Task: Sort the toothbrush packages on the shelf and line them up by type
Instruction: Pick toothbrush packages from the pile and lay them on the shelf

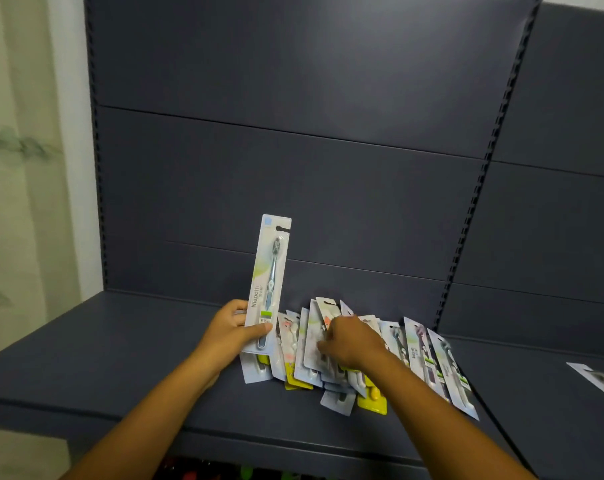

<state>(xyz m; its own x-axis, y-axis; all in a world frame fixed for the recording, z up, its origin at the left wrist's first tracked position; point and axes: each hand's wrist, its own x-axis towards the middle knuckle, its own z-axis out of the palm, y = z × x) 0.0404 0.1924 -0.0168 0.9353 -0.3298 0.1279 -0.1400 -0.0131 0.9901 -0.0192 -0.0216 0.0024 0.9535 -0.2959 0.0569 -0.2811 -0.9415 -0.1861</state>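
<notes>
My left hand (pixel 229 329) grips one upright toothbrush package (pixel 269 282); my right hand (pixel 349 342) covers the pile (pixel 328 358) mid-shelf (pixel 103 358), its grasp indiscernible.

Upright toothbrush package (pixel 269 282) in left hand (pixel 228 332); right hand (pixel 351 342) on pile (pixel 331 372).

Dim, even indoor light; no hard shadows.
Back panel (pixel 293 98) shows faint soft sheen at centre. Wide-angle bending at the edges; uprights lean. Package (pixel 269 282) print slightly soft, corners blurrier.
</notes>
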